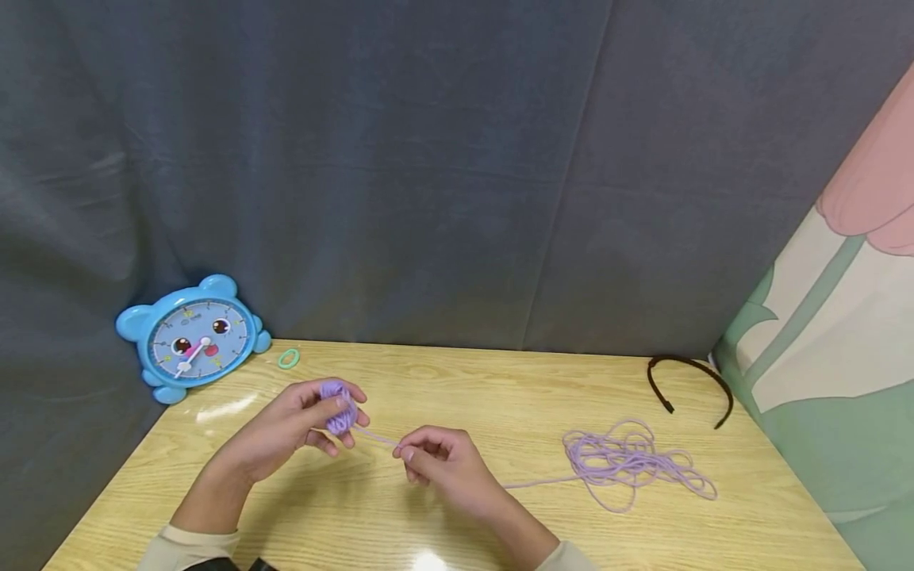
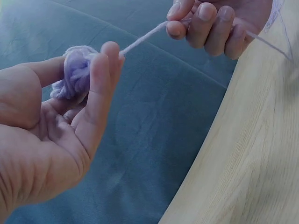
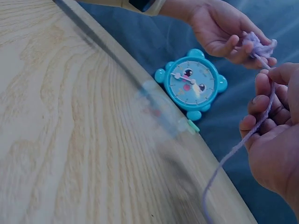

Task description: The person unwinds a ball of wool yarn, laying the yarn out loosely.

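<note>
Between its thumb and fingers my left hand (image 1: 289,424) holds a small wound bundle of purple yarn (image 1: 339,407), above the left part of the table. A strand runs from the bundle to my right hand (image 1: 450,468), which pinches it between thumb and forefinger. In the left wrist view that strand (image 2: 145,37) looks taut. Past the right palm the strand (image 3: 222,163) hangs down in the right wrist view. It leads over the table to a loose tangle of the same yarn (image 1: 628,460) on the right.
A blue bear-shaped clock (image 1: 200,341) leans at the back left of the wooden table (image 1: 428,373). Near it lies a green ring (image 1: 289,359). A dark headband (image 1: 689,361) rests at the back right. Behind the table hangs a dark curtain (image 1: 400,174).
</note>
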`<control>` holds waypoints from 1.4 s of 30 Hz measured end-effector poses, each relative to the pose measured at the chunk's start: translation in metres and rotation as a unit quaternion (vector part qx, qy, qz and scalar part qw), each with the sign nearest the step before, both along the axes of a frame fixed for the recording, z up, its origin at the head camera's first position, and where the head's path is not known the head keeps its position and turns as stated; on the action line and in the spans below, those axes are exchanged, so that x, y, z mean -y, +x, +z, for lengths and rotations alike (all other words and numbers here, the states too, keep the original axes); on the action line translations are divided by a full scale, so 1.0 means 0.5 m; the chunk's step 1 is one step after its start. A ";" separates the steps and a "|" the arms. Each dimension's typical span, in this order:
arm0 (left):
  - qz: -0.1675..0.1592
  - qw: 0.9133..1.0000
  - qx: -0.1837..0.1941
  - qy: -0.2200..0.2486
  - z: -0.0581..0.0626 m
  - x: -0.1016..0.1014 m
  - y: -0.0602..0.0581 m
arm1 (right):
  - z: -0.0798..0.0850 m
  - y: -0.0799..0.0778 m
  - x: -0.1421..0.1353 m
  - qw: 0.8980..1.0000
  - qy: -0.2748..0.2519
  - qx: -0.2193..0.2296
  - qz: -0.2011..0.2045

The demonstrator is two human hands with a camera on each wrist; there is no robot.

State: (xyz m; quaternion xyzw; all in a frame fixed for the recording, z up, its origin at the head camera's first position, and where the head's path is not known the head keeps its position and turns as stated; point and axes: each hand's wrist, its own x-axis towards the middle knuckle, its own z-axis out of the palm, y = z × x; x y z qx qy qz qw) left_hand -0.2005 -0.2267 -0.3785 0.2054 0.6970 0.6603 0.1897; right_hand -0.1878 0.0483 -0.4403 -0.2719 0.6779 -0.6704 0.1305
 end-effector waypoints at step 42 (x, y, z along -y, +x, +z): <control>0.003 0.999 -0.011 0.038 -0.004 -0.003 -0.006 | 0.054 -0.034 -0.161 0.988 -0.045 -0.014 -0.145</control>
